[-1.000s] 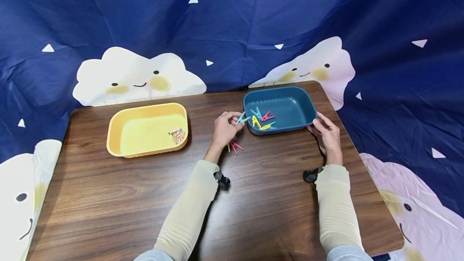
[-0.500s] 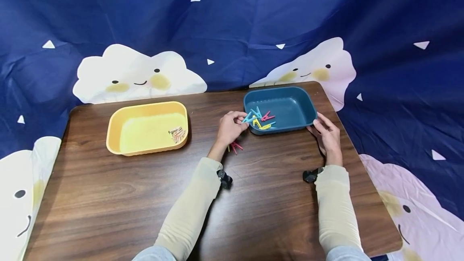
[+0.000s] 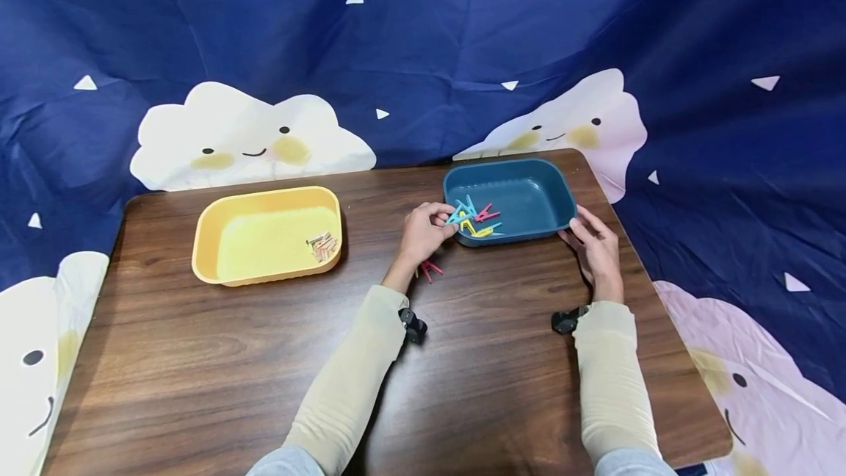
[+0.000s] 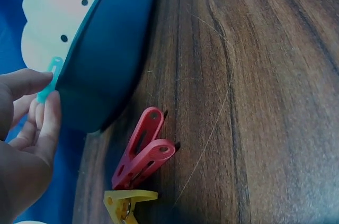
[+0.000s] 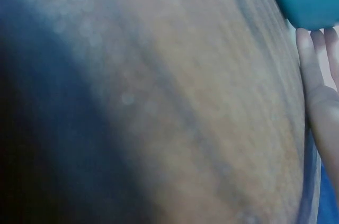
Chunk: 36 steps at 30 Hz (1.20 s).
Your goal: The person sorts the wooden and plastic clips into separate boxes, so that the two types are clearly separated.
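Observation:
My left hand [image 3: 421, 235] pinches a light blue clothespin [image 3: 454, 216] between thumb and fingers, at the left rim of the dark blue basin [image 3: 529, 235]. In the left wrist view this clothespin [image 4: 54, 66] is by the basin's edge. Inside the basin's left part lie several clothespins: a red one [image 3: 487, 212], yellow ones [image 3: 484, 231] and blue ones. My right hand [image 3: 598, 255] touches the basin's front right corner, its fingers [image 5: 310, 62] fairly straight against the outer wall. Below my left hand, a red clothespin [image 4: 142, 152] and a yellow clothespin [image 4: 123, 204] lie on the table.
A yellow basin [image 3: 218, 274] stands at the left on the brown wooden table [image 3: 264, 358]. Several wooden clothespins [image 3: 323, 247] lie in its right corner. A dark blue cloth [image 3: 423, 42] with clouds hangs behind the table's far edge.
My left hand has moved a little to the right, carrying the light blue clothespin from just outside the blue basin to its left rim. The right hand has stayed at the corner.

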{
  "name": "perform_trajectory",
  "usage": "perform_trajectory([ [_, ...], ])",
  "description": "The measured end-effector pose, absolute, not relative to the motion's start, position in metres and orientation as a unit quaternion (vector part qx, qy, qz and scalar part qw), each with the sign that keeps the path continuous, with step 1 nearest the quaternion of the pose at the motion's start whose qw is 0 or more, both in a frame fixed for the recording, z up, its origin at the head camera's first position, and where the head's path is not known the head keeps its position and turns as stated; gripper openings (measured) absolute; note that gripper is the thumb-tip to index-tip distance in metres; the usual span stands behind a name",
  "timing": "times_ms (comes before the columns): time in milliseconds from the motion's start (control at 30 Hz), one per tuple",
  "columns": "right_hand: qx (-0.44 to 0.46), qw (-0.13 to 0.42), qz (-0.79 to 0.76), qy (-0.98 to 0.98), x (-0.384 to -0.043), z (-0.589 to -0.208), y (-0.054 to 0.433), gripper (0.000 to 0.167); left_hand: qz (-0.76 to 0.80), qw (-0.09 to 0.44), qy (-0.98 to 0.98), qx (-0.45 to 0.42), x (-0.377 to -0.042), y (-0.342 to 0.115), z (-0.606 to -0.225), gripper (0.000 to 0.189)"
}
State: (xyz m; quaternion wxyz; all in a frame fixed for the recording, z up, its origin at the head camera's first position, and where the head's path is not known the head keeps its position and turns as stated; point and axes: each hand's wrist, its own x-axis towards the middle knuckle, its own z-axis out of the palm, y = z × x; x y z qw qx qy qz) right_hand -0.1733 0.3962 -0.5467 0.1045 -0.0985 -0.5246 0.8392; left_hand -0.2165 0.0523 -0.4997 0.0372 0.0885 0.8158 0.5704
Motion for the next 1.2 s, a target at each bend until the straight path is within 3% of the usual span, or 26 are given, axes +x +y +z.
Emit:
perform_trajectory([
  [1200, -0.099, 0.104, 0.84, -0.524, -0.175, -0.548, 0.396, 0.043, 0.569, 0.063, 0.812, 0.109, -0.217, 0.049, -0.501, 0.034],
])
